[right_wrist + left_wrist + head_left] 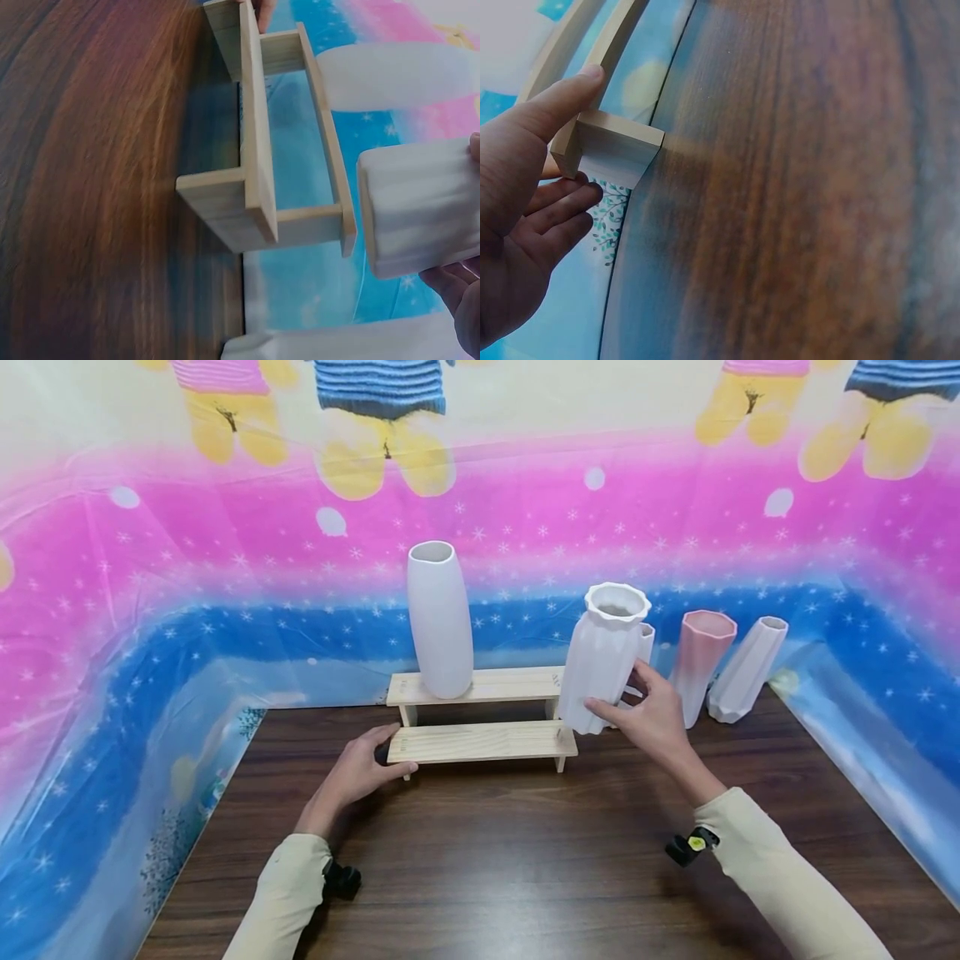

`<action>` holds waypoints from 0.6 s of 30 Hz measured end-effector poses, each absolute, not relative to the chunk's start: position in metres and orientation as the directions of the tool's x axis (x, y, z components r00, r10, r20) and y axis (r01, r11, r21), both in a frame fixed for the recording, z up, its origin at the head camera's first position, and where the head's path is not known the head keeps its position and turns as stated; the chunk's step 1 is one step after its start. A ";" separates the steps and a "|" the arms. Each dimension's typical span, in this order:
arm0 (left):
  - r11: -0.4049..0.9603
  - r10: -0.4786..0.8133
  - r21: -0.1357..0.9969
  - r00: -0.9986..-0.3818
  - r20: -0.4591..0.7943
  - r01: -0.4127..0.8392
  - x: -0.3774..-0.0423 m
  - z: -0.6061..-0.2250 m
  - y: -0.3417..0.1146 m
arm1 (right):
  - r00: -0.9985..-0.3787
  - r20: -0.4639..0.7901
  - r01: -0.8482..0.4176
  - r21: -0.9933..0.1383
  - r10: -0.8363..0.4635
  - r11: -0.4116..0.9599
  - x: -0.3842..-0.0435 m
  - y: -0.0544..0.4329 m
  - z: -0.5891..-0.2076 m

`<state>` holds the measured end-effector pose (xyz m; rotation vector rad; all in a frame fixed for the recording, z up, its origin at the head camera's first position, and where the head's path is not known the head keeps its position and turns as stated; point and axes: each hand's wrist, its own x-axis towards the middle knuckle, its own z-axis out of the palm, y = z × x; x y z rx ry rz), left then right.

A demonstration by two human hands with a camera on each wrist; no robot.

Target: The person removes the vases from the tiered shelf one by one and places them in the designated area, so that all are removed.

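A white fluted vase (596, 672) with a scalloped rim is held up in my right hand (658, 714), thumb on its near side and fingers round its right side. In the right wrist view the lower part of the vase (420, 206) hangs beside the upper shelf's right end, apart from it. My left hand (356, 770) grips the left end of a two-step wooden stand (480, 743) at its lower step. The left wrist view has the thumb (570, 97) over the board's edge and fingers beneath. A tall smooth white vase (439, 622) stands on the upper step, left of centre.
To the right on the dark wooden table (480, 860) stand a pink-to-white vase (701, 664) and a slim white faceted vase (744, 675). Another white vase (647, 642) is mostly hidden behind the held one. A printed cloth (525, 510) hangs behind and around the table.
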<state>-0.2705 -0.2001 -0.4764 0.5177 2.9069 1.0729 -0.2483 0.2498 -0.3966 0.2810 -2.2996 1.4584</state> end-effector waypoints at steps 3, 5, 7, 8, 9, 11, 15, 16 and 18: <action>0.714 0.308 0.628 -0.945 0.113 0.308 -0.270 -0.476 -0.200 | -0.901 0.429 -0.359 -0.820 0.062 0.446 -0.244 0.256 -0.400; 0.714 0.308 0.628 -0.945 0.113 0.308 -0.270 -0.476 -0.200 | -0.901 0.428 -0.351 -0.816 0.072 0.460 -0.242 0.260 -0.402; 0.714 0.308 0.628 -0.945 0.114 0.309 -0.270 -0.476 -0.200 | -0.896 0.436 -0.347 -0.806 0.084 0.479 -0.240 0.264 -0.405; 0.714 0.308 0.628 -0.945 0.114 0.309 -0.270 -0.476 -0.200 | -0.892 0.442 -0.345 -0.801 0.093 0.490 -0.239 0.266 -0.407; 0.714 0.307 0.629 -0.945 0.114 0.308 -0.270 -0.476 -0.200 | -0.889 0.446 -0.343 -0.796 0.100 0.498 -0.239 0.268 -0.409; 0.713 0.307 0.629 -0.945 0.114 0.308 -0.270 -0.476 -0.200 | -0.885 0.451 -0.336 -0.791 0.117 0.512 -0.237 0.272 -0.412; 0.712 0.307 0.631 -0.945 0.113 0.307 -0.270 -0.476 -0.200 | -0.885 0.444 -0.312 -0.789 0.140 0.529 -0.232 0.282 -0.418; 0.712 0.307 0.631 -0.945 0.113 0.307 -0.270 -0.476 -0.201 | -0.886 0.440 -0.307 -0.791 0.144 0.529 -0.231 0.284 -0.420; 0.712 0.308 0.631 -0.945 0.113 0.307 -0.270 -0.476 -0.200 | -0.887 0.435 -0.298 -0.795 0.154 0.528 -0.230 0.290 -0.423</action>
